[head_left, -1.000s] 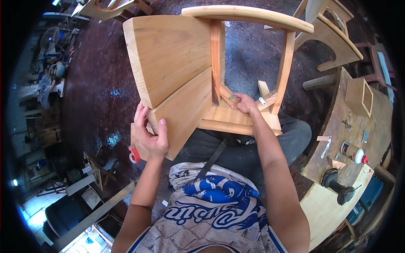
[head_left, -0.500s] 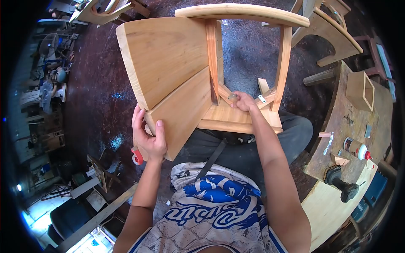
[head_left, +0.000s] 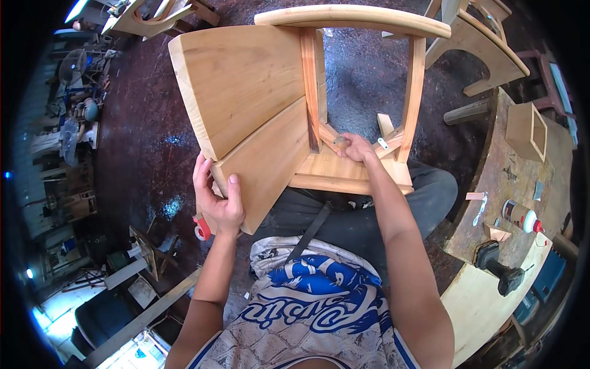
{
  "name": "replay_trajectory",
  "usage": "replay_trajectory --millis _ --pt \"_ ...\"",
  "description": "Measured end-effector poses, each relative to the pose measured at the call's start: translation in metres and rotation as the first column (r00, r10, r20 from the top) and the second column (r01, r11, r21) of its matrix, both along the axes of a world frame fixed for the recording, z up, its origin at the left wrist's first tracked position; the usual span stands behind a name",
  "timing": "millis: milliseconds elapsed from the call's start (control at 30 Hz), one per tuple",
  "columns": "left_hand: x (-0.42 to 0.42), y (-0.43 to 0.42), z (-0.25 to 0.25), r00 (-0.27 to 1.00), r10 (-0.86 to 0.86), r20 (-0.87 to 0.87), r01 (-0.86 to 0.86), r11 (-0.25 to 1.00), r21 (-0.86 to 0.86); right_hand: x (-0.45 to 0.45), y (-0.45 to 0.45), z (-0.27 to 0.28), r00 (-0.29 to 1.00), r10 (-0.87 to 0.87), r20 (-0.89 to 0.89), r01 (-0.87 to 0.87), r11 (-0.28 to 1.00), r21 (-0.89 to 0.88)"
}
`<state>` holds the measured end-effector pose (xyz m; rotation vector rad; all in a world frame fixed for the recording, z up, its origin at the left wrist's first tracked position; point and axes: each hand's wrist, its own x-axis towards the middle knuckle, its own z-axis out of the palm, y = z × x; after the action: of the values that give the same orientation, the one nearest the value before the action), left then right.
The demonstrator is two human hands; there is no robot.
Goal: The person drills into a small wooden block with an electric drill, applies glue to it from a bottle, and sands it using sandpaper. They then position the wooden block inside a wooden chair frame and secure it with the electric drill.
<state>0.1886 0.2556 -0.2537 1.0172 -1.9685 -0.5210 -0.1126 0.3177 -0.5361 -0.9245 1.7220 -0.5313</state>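
Note:
A wooden chair frame lies tipped across my lap. Two broad wooden boards, an upper one and a lower one, stand along its left side with a narrow gap between them. My left hand grips the outer edge of the lower board, thumb on its face. Inside the frame, my right hand has its fingers bent together by a diagonal corner brace and a small metal plate; whatever they hold is hidden. Another metal plate shows on the opposite brace.
At right, a worn workbench carries a glue bottle, a cordless drill and an open wooden box. Red tape is below my left hand. More chair parts stand at upper right. A fan stands far left.
Both hands and the chair keep practically the same position. The view has shifted very slightly.

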Motion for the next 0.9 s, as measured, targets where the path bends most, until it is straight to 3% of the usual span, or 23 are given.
replay_trajectory --millis 100,167,433,500,700,900 --pt "0.001 0.000 0.000 1.000 0.010 0.013 -0.010 1.000 -0.005 0.003 0.000 -0.057 0.998 -0.021 0.064 0.024 0.999 -0.048" --pt "0.000 -0.001 -0.001 1.000 0.017 0.021 -0.017 1.000 -0.009 0.002 0.000 -0.063 0.999 -0.019 0.049 0.022 0.998 -0.051" --pt "-0.001 -0.001 -0.002 0.999 0.021 -0.026 -0.021 1.000 -0.005 0.001 -0.001 -0.034 0.998 -0.035 0.044 0.035 0.999 0.004" --pt "-0.001 -0.002 -0.001 1.000 0.015 -0.024 -0.015 1.000 -0.008 0.000 -0.001 -0.024 0.999 -0.008 -0.035 0.009 1.000 0.018" --pt "-0.001 -0.001 -0.001 0.999 0.023 -0.030 -0.023 1.000 0.001 -0.004 -0.003 -0.010 0.999 0.046 0.004 -0.046 0.996 0.072" --pt "-0.001 -0.001 -0.001 0.999 0.031 -0.012 -0.031 0.999 -0.008 0.002 0.001 -0.023 0.997 0.023 -0.069 -0.024 1.000 -0.010"
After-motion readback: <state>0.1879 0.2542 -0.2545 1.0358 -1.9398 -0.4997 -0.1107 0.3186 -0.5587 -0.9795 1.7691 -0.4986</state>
